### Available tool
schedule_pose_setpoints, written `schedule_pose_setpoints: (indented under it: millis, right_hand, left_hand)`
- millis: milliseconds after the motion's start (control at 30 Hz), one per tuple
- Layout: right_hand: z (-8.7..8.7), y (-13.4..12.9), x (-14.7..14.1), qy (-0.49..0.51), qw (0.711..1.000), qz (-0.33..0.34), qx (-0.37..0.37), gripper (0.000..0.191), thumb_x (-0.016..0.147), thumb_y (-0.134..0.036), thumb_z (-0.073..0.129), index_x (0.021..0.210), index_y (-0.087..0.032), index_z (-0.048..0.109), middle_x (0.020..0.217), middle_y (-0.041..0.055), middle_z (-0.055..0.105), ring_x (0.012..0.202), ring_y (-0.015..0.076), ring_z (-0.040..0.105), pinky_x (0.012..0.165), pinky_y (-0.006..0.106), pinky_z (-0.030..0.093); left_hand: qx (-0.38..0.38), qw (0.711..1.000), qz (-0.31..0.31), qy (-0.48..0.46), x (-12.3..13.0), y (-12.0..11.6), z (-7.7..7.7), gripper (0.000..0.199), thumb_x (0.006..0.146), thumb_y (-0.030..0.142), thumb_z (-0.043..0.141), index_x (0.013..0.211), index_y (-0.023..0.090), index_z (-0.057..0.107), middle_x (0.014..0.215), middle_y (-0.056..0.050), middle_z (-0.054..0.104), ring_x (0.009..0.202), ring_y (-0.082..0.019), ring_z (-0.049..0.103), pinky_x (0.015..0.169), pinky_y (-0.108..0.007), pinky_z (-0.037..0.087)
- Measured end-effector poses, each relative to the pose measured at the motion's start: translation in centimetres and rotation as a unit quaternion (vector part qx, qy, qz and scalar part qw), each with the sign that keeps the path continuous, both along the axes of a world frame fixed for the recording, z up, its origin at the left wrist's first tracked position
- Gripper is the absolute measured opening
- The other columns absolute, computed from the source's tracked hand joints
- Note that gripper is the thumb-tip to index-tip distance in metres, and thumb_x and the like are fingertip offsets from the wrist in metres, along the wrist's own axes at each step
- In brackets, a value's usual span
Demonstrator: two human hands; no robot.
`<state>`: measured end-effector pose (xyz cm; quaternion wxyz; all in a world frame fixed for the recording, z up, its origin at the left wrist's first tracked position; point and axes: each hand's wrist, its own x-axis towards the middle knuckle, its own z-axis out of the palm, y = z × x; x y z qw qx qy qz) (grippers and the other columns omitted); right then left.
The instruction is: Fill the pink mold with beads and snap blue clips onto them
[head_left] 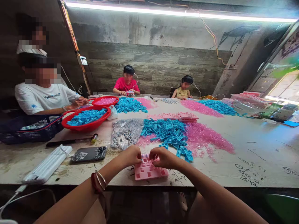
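A pink block with rows of square holes [149,175] lies at the table's front edge, between my forearms. My left hand [132,155] bends over its upper left corner, fingertips closed and pressed down near small pieces in the back row. At the upper right of the block, my right hand [164,157] is pinched with its fingertips at the holes. Whatever either hand grips is too small or hidden to tell. Just beyond the block lie a heap of blue plastic pieces [165,132], a heap of clear pink pieces [206,138] and a plastic bag of small metallic parts [126,133].
On the left are a phone [88,154], a white power bank [48,165], a hammer [72,140], a red basin [85,127] of blue pieces and a dark basket [30,129]. More pink blocks [173,116] stand behind the heaps. Several people sit around the table.
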<state>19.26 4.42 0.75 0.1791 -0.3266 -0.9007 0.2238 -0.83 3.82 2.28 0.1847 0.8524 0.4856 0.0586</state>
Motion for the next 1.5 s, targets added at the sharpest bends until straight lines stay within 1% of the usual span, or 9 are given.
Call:
schedule_pose_setpoints:
  millis: [167, 367, 600, 767, 967, 1100, 1233, 1367, 1500]
  right_hand:
    - [-0.2, 0.2, -0.2, 0.03, 0.999, -0.018, 0.013, 0.02, 0.06, -0.002, 0.056, 0.074, -0.015, 0.062, 0.071, 0.0008, 0.064, 0.063, 0.0117, 0.057, 0.059, 0.021, 0.044]
    - [-0.7, 0.2, -1.2, 0.087, 0.995, -0.032, 0.039, 0.018, 0.063, -0.003, 0.058, 0.075, -0.016, 0.061, 0.071, 0.0007, 0.064, 0.064, 0.0118, 0.057, 0.06, 0.022, 0.045]
    - [-0.8, 0.1, -1.5, 0.096, 0.993, -0.029, 0.06, 0.019, 0.064, -0.003, 0.058, 0.076, -0.017, 0.06, 0.073, 0.0009, 0.064, 0.065, 0.012, 0.057, 0.061, 0.022, 0.045]
    - [-1.0, 0.2, -1.3, 0.103, 0.993, -0.032, 0.056, 0.019, 0.063, -0.003, 0.058, 0.075, -0.017, 0.06, 0.072, 0.0003, 0.064, 0.064, 0.0116, 0.057, 0.061, 0.022, 0.046]
    - [-1.0, 0.2, -1.3, 0.104, 0.992, -0.026, 0.061, 0.02, 0.063, -0.003, 0.057, 0.076, -0.017, 0.06, 0.073, 0.0003, 0.064, 0.065, 0.0115, 0.057, 0.061, 0.021, 0.046]
    - [-1.0, 0.2, -1.3, 0.103, 0.992, -0.025, 0.062, 0.02, 0.063, -0.002, 0.057, 0.075, -0.017, 0.06, 0.073, -0.0001, 0.064, 0.065, 0.0113, 0.057, 0.061, 0.021, 0.045]
    - [-1.3, 0.0, -1.8, 0.094, 0.992, -0.034, 0.082, 0.019, 0.065, -0.004, 0.06, 0.079, -0.018, 0.06, 0.074, 0.0006, 0.064, 0.066, 0.0122, 0.057, 0.062, 0.022, 0.045]
    - [-1.2, -0.4, -2.8, 0.063, 0.989, -0.036, 0.13, 0.017, 0.07, -0.009, 0.063, 0.084, -0.017, 0.062, 0.079, 0.004, 0.065, 0.075, 0.016, 0.058, 0.068, 0.026, 0.045]
    - [-1.2, -0.5, -3.5, 0.032, 0.991, -0.018, 0.132, 0.015, 0.071, -0.01, 0.064, 0.084, -0.017, 0.063, 0.083, 0.0063, 0.065, 0.082, 0.0186, 0.058, 0.071, 0.028, 0.045]
  left_hand:
    - [0.009, 1.0, -0.004, -0.005, 0.0, 0.1, -0.3, 0.015, 0.066, 0.015, 0.061, 0.076, 0.013, 0.073, 0.074, -0.006, 0.068, 0.065, -0.014, 0.057, 0.059, -0.02, 0.038]
    - [-0.003, 1.0, 0.001, -0.015, -0.3, 0.6, -0.7, 0.014, 0.068, 0.018, 0.063, 0.077, 0.016, 0.074, 0.073, -0.005, 0.069, 0.063, -0.013, 0.057, 0.059, -0.019, 0.038]
    - [-0.047, 0.997, 0.04, -0.04, -0.5, 0.8, -0.9, 0.017, 0.066, 0.019, 0.063, 0.079, 0.017, 0.074, 0.072, -0.003, 0.07, 0.062, -0.013, 0.058, 0.057, -0.018, 0.038]
    - [-0.02, 0.999, 0.047, -0.01, -0.3, 0.6, -1.0, 0.017, 0.066, 0.02, 0.063, 0.078, 0.018, 0.074, 0.071, -0.003, 0.07, 0.062, -0.013, 0.057, 0.056, -0.02, 0.037]
    - [0.011, 0.999, 0.038, 0.014, -0.2, 0.4, -0.8, 0.015, 0.066, 0.024, 0.065, 0.077, 0.021, 0.074, 0.072, -0.003, 0.069, 0.064, -0.014, 0.057, 0.058, -0.021, 0.036]
    - [-0.004, 0.999, 0.047, 0.009, -0.2, 0.5, -0.8, 0.015, 0.066, 0.024, 0.065, 0.078, 0.021, 0.074, 0.071, -0.003, 0.069, 0.064, -0.014, 0.058, 0.059, -0.021, 0.036]
    - [-0.024, 0.999, 0.033, -0.009, -0.8, 0.5, -0.4, 0.018, 0.065, 0.024, 0.065, 0.08, 0.018, 0.073, 0.071, -0.003, 0.069, 0.064, -0.014, 0.058, 0.057, -0.02, 0.036]
    - [-0.056, 0.997, 0.039, -0.034, -1.7, 0.6, 0.0, 0.02, 0.063, 0.023, 0.065, 0.081, 0.016, 0.072, 0.069, -0.001, 0.067, 0.062, -0.013, 0.057, 0.053, -0.019, 0.035]
    - [-0.058, 0.997, 0.039, -0.046, -2.1, 0.7, 0.0, 0.02, 0.063, 0.024, 0.065, 0.08, 0.015, 0.071, 0.068, -0.001, 0.066, 0.062, -0.013, 0.056, 0.052, -0.019, 0.034]
